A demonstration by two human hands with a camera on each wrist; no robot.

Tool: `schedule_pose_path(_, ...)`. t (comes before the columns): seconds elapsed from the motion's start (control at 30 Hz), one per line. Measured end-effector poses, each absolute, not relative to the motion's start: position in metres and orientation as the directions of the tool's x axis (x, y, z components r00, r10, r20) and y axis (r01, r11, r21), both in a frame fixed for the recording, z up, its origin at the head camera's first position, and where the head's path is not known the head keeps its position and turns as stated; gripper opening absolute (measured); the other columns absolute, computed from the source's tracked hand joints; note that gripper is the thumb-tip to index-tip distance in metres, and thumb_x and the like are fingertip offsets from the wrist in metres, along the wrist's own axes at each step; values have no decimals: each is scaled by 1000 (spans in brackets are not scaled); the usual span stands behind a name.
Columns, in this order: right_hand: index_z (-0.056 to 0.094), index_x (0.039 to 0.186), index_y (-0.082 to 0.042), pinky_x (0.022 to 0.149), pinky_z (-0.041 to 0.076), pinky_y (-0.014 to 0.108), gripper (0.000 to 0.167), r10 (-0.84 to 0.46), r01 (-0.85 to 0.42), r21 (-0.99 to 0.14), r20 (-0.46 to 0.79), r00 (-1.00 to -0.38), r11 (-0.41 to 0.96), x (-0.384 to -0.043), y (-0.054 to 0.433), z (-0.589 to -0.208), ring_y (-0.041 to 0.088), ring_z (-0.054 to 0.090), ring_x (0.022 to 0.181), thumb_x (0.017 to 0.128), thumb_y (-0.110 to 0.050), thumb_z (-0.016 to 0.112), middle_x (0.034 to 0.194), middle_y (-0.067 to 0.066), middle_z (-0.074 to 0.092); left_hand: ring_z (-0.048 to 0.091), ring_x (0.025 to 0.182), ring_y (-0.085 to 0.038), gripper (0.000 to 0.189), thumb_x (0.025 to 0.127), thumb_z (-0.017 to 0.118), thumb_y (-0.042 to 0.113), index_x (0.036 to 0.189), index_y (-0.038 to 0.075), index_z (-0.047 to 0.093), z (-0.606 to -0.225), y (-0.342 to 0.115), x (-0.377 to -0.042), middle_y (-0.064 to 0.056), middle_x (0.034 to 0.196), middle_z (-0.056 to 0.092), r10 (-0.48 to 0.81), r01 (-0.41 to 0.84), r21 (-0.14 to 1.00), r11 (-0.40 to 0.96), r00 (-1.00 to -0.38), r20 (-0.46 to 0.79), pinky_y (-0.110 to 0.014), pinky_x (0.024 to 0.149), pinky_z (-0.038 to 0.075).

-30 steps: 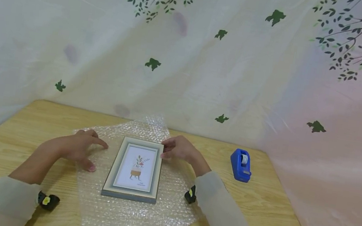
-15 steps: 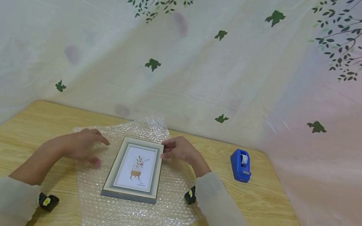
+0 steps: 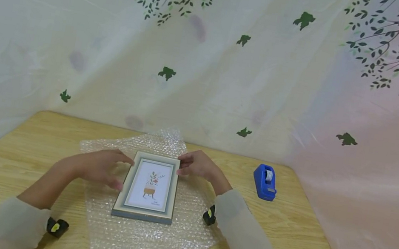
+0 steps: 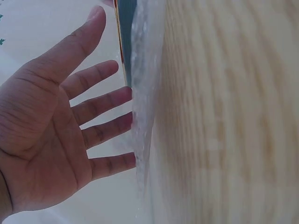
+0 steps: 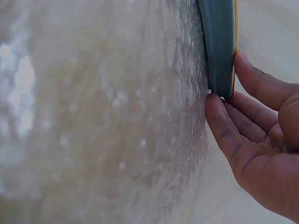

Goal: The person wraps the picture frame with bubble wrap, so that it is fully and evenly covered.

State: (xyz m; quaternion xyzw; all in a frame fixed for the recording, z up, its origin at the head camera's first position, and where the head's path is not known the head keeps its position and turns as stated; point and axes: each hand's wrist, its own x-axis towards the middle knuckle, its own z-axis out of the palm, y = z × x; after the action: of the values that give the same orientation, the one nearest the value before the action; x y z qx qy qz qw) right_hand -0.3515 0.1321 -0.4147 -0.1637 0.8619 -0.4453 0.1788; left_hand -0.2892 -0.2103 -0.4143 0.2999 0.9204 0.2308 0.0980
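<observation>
"While the right hand [image 3: 201, 165] pinches the far right corner of the picture frame [image 3: 149, 186] between thumb and fingers, what does the left hand [image 3: 100, 166] do?"

"Its fingers are spread and hold nothing. They are at the left edge of the frame, but I cannot tell whether the fingertips touch it. The frame lies face up on the bubble wrap [image 3: 127, 243]."

"And what could go wrong, in your opinion?"

"If only the right hand lifts, the frame could tilt and slip, because its left side is not gripped. Also, the wrap looks thin and loose, so a careless pull could crease it."

"Please describe the surface and the room."

"The table [image 3: 299, 234] has a light wood grain. On it, to the right, well apart from the frame, stands a blue tape dispenser [image 3: 265, 182]. Behind hangs a pale sheet [image 3: 206, 78] with leafy branches, pinkish toward the right."
</observation>
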Motion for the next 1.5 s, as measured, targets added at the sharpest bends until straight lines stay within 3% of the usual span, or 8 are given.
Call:
schedule_pose_path(0.3, 63, 134, 4, 94, 57, 34, 53, -448, -143, -813, -156, -880, 564, -352, 131, -415, 26, 70, 111, 85, -2, 82, 122, 16, 72, 48, 135, -45, 81, 78, 87, 48, 143, 11, 56, -414, -204, -284, -17, 147, 54, 568, 454, 506, 734, -818, -90, -63, 108, 40)
schedule_pose_path(0.47, 62, 135, 5, 98, 55, 35, 54, -486, -217, -782, -123, -865, 585, -350, 134, -413, 30, 68, 117, 86, -4, 82, 127, 16, 70, 48, 135, -46, 81, 78, 87, 48, 144, 13, 55, -414, -204, -282, -18, 147, 54, 562, 441, 510, 738, -820, -104, -64, 107, 41)
schedule_pose_path(0.7, 61, 134, 7, 96, 56, 33, 49, -601, -415, -646, -85, -795, 641, -344, 149, -403, 31, 68, 116, 90, -8, 78, 131, 21, 67, 48, 135, -47, 81, 78, 86, 50, 145, 16, 55, -414, -203, -281, -18, 147, 54, 566, 449, 494, 744, -817, -108, -65, 106, 41)
schedule_pose_path(1.03, 61, 138, 0, 99, 54, 38, 49, -683, -479, -616, -135, -718, 625, -325, 194, -392, 31, 66, 120, 92, -11, 77, 135, 17, 65, 48, 135, -48, 81, 78, 86, 51, 146, 17, 55, -411, -202, -279, -21, 146, 55, 557, 436, 488, 756, -820, -130, -67, 105, 41)
schedule_pose_path(1.33, 66, 135, -7, 101, 53, 47, 43, -673, -502, -557, -147, -725, 662, -301, 231, -396, 31, 65, 120, 93, -3, 74, 134, 10, 66, 48, 134, -48, 82, 79, 84, 52, 146, 16, 55, -411, -201, -280, -22, 146, 55, 558, 437, 484, 758, -819, -133, -67, 105, 41)
schedule_pose_path(1.5, 69, 130, -8, 100, 54, 45, 40, -733, -616, -480, -90, -674, 625, -290, 241, -406, 28, 65, 119, 91, 3, 71, 131, 6, 68, 47, 135, -49, 82, 79, 85, 51, 147, 17, 54, -410, -202, -279, -22, 146, 54, 557, 433, 493, 755, -819, -135, -68, 105, 40)
